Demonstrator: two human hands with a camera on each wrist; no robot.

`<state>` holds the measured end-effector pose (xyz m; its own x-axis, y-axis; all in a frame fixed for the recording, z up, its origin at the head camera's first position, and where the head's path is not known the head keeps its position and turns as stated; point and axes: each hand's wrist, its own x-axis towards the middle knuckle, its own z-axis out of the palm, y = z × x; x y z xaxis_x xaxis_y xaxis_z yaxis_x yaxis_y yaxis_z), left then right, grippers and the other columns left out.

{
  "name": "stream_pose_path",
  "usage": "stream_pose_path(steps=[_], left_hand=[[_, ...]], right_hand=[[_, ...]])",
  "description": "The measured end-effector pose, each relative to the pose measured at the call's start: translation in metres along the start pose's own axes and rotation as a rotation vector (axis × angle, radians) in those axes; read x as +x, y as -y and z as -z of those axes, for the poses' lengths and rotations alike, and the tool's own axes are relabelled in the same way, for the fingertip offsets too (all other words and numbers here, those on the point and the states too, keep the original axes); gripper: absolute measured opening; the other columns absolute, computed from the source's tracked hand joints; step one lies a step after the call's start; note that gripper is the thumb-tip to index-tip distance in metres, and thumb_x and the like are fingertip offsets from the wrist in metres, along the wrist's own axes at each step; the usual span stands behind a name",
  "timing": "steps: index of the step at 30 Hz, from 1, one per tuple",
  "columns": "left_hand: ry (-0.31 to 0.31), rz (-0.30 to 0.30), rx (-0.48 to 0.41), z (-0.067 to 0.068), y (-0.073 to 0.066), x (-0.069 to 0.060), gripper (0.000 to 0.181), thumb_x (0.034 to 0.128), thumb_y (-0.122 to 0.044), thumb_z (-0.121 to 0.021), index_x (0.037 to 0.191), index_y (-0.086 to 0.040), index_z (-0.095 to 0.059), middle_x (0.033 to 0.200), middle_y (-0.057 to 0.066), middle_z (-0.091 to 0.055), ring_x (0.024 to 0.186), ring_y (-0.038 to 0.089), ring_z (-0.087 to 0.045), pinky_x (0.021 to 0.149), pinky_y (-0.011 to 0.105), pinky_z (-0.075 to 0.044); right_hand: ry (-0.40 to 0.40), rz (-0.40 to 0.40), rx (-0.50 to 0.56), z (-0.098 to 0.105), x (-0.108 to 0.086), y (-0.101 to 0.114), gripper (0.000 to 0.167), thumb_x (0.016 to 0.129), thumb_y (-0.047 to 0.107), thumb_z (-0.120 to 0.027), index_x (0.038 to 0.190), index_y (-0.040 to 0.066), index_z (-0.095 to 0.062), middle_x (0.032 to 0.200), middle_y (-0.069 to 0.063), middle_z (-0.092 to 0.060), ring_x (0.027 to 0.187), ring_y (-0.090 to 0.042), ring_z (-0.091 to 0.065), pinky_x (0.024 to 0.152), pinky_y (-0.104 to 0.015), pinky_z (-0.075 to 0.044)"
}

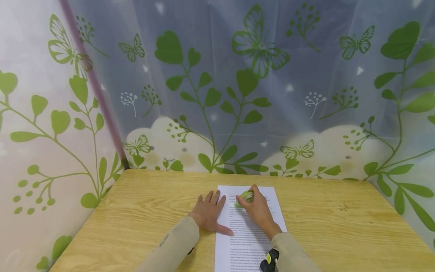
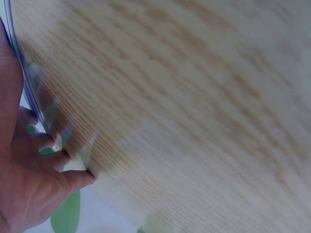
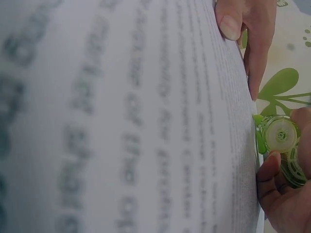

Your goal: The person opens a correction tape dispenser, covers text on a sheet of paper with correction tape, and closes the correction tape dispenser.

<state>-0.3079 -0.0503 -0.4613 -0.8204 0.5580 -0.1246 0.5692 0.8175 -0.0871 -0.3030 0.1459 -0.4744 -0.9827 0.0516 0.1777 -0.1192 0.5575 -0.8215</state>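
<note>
A printed sheet of paper point(image 1: 238, 241) lies on the wooden table. My right hand point(image 1: 259, 209) grips a green see-through correction tape point(image 1: 247, 196) above the upper lines of print. In the right wrist view the correction tape point(image 3: 281, 136) shows its round reels, and its tip is at the page surface; whether it touches cannot be made out. Fingers and thumb of the right hand point(image 3: 291, 194) curl round it. My left hand point(image 1: 208, 213) rests with spread fingers on the sheet's left edge and the table beside it. The left wrist view shows the left hand point(image 2: 34, 179) against the wood.
The wooden table point(image 1: 153, 204) reaches back to a curtain point(image 1: 217, 94) printed with green leaves and butterflies. Small dark marks point(image 1: 344, 207) show on the table at the right. A black device point(image 1: 268, 260) is worn at the right wrist.
</note>
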Motion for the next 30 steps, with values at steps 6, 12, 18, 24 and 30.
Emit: stream_pose_path(steps=[6,12,18,24,30], left_hand=[[0.014,0.004,0.003,0.0034,-0.0006,-0.0013,0.12,0.0633,-0.093,-0.041,0.152,-0.014,-0.025,0.156,0.014,-0.02,0.139,0.036,-0.023,0.104,0.058,-0.028],[0.021,0.008,0.006,0.0067,-0.0023,-0.0029,0.12,0.0632,-0.092,-0.042,0.152,-0.013,-0.025,0.156,0.014,-0.02,0.139,0.035,-0.023,0.104,0.058,-0.028],[0.017,0.016,0.042,0.0066,-0.0032,-0.0024,0.122,0.0616,-0.094,-0.04,0.152,-0.014,-0.025,0.156,0.013,-0.021,0.139,0.035,-0.025,0.103,0.057,-0.03],[0.019,0.019,0.059,0.0053,-0.0035,-0.001,0.123,0.0602,-0.095,-0.039,0.153,-0.015,-0.025,0.156,0.013,-0.021,0.139,0.034,-0.026,0.103,0.056,-0.03],[0.021,0.025,0.075,0.0043,-0.0039,0.0004,0.124,0.0593,-0.095,-0.038,0.153,-0.015,-0.025,0.156,0.012,-0.022,0.138,0.034,-0.026,0.103,0.055,-0.032]], right_hand=[[-0.01,0.001,-0.012,0.0001,0.0004,-0.0024,0.037,0.088,0.029,-0.071,0.095,0.007,-0.042,0.074,-0.005,-0.055,0.057,-0.014,-0.052,0.052,-0.029,-0.044],[-0.019,0.005,-0.008,0.0019,-0.0012,-0.0032,0.038,0.087,0.029,-0.072,0.093,0.008,-0.041,0.073,-0.004,-0.056,0.057,-0.014,-0.051,0.053,-0.029,-0.044],[-0.02,0.0,-0.016,0.0025,-0.0006,-0.0042,0.038,0.087,0.03,-0.072,0.092,0.008,-0.042,0.074,-0.004,-0.057,0.059,-0.014,-0.051,0.054,-0.029,-0.044],[-0.016,-0.016,-0.017,0.0035,-0.0004,-0.0049,0.037,0.087,0.03,-0.072,0.092,0.009,-0.042,0.076,-0.003,-0.058,0.061,-0.014,-0.053,0.056,-0.029,-0.044],[-0.017,-0.015,-0.001,0.0051,-0.0021,-0.0047,0.037,0.087,0.031,-0.072,0.092,0.008,-0.042,0.076,-0.003,-0.059,0.06,-0.014,-0.053,0.056,-0.03,-0.044]])
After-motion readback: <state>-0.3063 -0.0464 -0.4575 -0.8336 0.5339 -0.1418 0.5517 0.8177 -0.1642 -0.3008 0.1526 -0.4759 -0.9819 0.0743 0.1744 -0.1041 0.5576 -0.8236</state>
